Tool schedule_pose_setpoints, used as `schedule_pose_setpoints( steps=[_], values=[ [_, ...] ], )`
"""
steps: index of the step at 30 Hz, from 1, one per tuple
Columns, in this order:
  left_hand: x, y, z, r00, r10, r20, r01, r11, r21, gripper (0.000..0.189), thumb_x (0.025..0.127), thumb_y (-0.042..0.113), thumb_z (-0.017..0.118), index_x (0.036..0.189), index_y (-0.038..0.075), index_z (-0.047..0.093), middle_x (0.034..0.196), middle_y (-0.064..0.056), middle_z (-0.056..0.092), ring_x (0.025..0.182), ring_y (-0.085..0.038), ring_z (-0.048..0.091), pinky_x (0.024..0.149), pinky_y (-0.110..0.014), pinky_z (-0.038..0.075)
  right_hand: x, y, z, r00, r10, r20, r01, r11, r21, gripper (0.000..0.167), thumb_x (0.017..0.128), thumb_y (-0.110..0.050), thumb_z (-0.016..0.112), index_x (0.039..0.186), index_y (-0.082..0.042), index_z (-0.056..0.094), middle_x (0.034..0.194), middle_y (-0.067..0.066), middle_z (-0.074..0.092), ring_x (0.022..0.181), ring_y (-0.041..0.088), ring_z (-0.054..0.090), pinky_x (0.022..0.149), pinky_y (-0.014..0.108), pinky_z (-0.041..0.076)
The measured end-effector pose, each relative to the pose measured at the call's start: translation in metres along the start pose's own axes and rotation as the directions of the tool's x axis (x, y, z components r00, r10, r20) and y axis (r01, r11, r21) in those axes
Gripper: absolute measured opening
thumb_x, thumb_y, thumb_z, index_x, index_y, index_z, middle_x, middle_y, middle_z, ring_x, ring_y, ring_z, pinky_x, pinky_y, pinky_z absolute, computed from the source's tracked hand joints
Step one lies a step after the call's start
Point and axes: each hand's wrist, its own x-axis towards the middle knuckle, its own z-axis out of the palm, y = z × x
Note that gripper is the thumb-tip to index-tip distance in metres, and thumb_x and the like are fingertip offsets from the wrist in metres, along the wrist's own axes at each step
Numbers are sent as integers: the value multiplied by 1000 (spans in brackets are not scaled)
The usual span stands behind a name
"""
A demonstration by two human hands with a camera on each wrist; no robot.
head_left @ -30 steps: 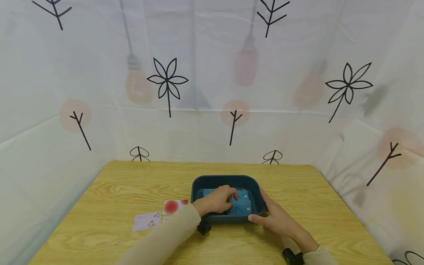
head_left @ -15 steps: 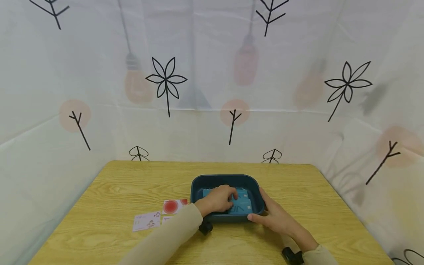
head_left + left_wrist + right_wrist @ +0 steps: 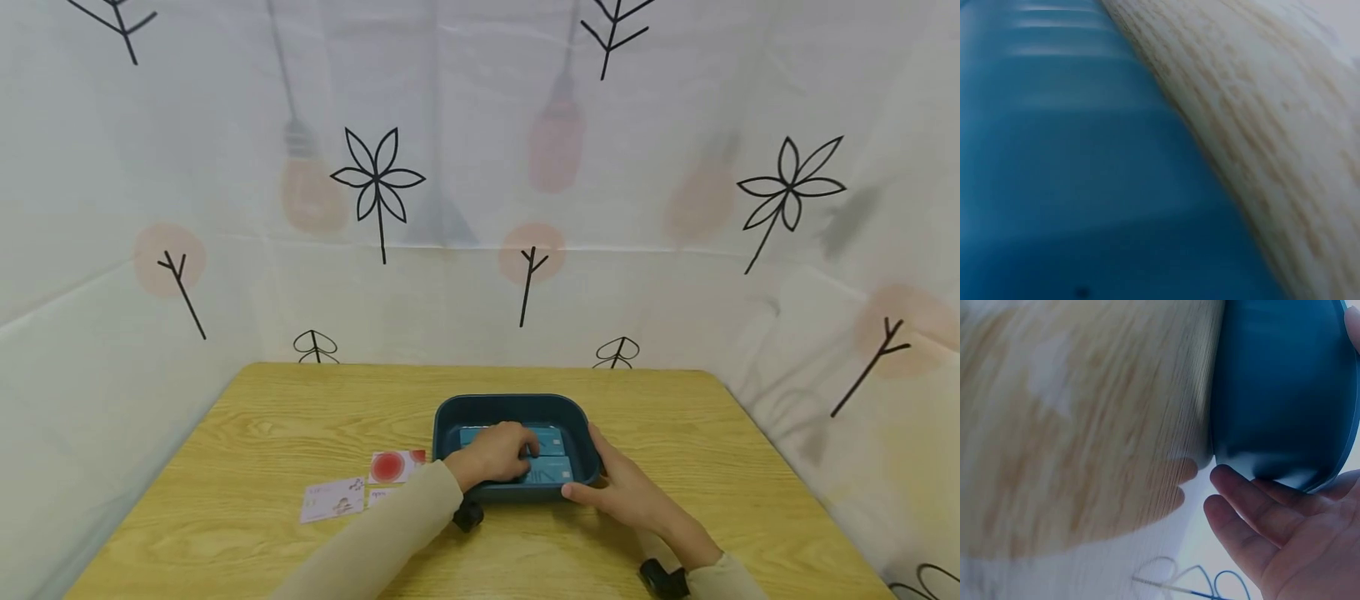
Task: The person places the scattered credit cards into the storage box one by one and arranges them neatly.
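Observation:
A dark blue rectangular tray [image 3: 511, 493] sits on the table. Inside it lie flat blue cards [image 3: 551, 472], one nearer the front and one behind. My left hand [image 3: 491, 456] reaches over the tray's left side, fingers bent down at the cards, with thumb and index finger apart; the palm hides part of the cards. My right hand [image 3: 626, 492] holds the tray's right end, thumb at the front corner and fingers along the side. The right wrist view shows these fingers [image 3: 1260, 512] against the outer wall. In the left wrist view the tray's wall [image 3: 1072, 156] fills the left half.
Left of the tray lie a pale pink card [image 3: 332, 501], a white card with a red circle [image 3: 387, 467] and another card [image 3: 377, 497] partly hidden by the left sleeve. The wood-grain table [image 3: 330, 417] meets a patterned white cloth [image 3: 465, 300] behind.
The front blue card has shifted slightly right and straightened under my left hand, leaving a clearer gap to the rear card. My right hand and the tray stay nearly still.

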Motion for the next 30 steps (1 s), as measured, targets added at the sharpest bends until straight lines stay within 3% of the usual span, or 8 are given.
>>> schedule_pose_setpoints(
  steps=[5, 15, 30],
  values=[
    [1, 0, 1, 1000, -12, 6, 12, 1000, 2, 18, 89, 18, 67, 107, 21, 70, 98, 6, 64, 81, -6, 59, 68, -24, 48, -1, 1, 0, 1000, 7, 0, -7, 1000, -10, 105, 85, -47, 68, 152, -3, 1, 154, 24, 17, 134, 37, 33, 101, 54, 34],
    [4, 0, 3, 1000, -27, 7, 27, 1000, -3, 17, 89, 16, 68, 105, 19, 70, 90, 6, 63, 77, -7, 58, 67, -26, 49, -1, 2, 0, 1000, 10, 3, -10, 1000, -17, 107, 84, -48, 68, 152, -2, 0, 154, 24, 17, 134, 38, 34, 102, 55, 33],
    [1, 1, 0, 1000, -13, 2, 13, 1000, -11, 18, 90, 16, 66, 107, 18, 69, 91, 5, 63, 78, -7, 58, 68, -25, 48, 0, 1, 0, 1000, 1, 3, -1, 1000, 0, 104, 85, -46, 68, 153, -5, 0, 153, 23, 21, 129, 34, 42, 98, 50, 39]
  ],
)
